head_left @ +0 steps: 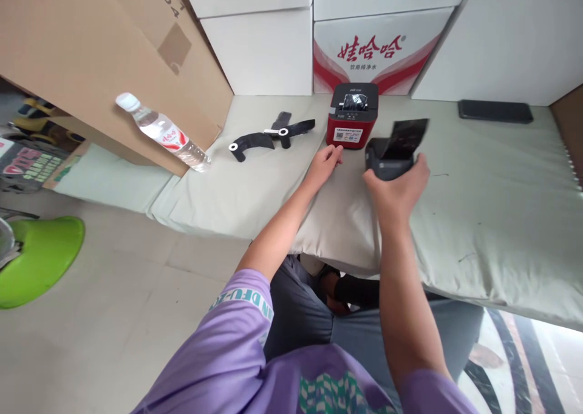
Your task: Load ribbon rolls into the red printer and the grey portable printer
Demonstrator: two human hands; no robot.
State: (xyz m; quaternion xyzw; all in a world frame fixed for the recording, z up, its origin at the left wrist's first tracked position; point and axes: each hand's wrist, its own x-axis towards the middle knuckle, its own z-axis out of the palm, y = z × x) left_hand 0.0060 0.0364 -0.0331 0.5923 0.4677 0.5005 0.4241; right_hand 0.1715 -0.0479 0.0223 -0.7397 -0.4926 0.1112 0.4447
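My right hand (pixel 401 183) grips a small dark box-shaped device (pixel 387 166) from its near and right sides. A glossy black strip (pixel 407 136) sticks up out of the device's top. The device is slightly blurred and sits just right of a red and black printer (pixel 353 116) with a white QR-code label on its front. My left hand (pixel 324 166) lies on the cushion in front of the printer, fingers curled in, with nothing visible in them. To its left are black rolls (pixel 251 142) with white cores and loose ends of black strip.
A water bottle (pixel 166 132) leans against a large cardboard box (pixel 100 50) on the left. White cartons (pixel 268 53) stand along the back of the cushioned bench (pixel 492 220). A dark phone-like slab (pixel 495 111) lies at the back right. A green chair seat (pixel 50 259) is at far left.
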